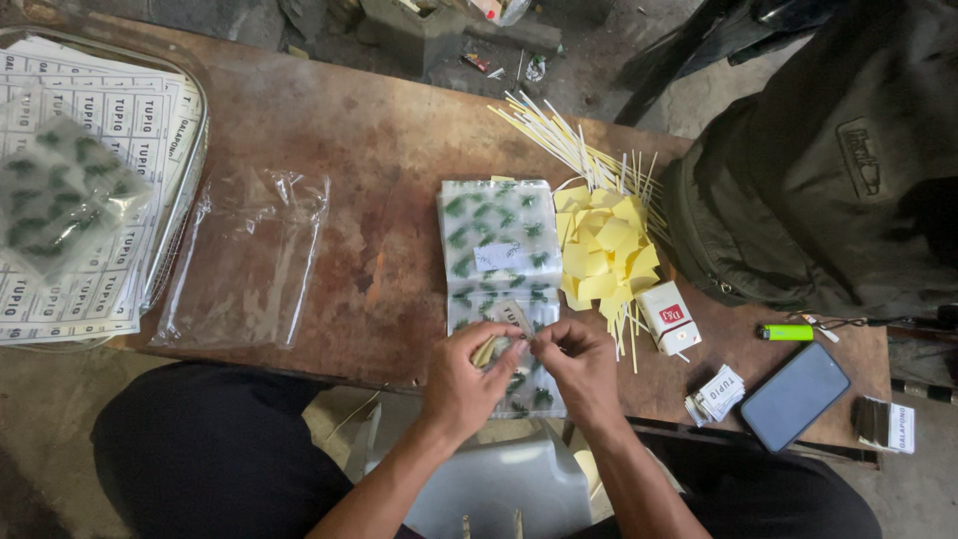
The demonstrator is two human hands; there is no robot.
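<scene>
Brown table point(379, 150); small label point(518, 317) between both grips.

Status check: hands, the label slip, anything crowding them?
Left hand and right hand both pinch one small label slip. Held over the leaf-print bag stack. Yellow paper pile and small red-and-white box close by right hand.

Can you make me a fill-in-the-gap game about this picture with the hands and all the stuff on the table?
1. The left hand and right hand pinch a small paper label over a stack of clear packets printed with ____ leaves.
2. The pile of little paper squares is ____ in colour.
3. The lighter lies between the phone and the dark ____.
4. The wooden table is ____ in colour.

Missing words: green; yellow; backpack; brown
</scene>
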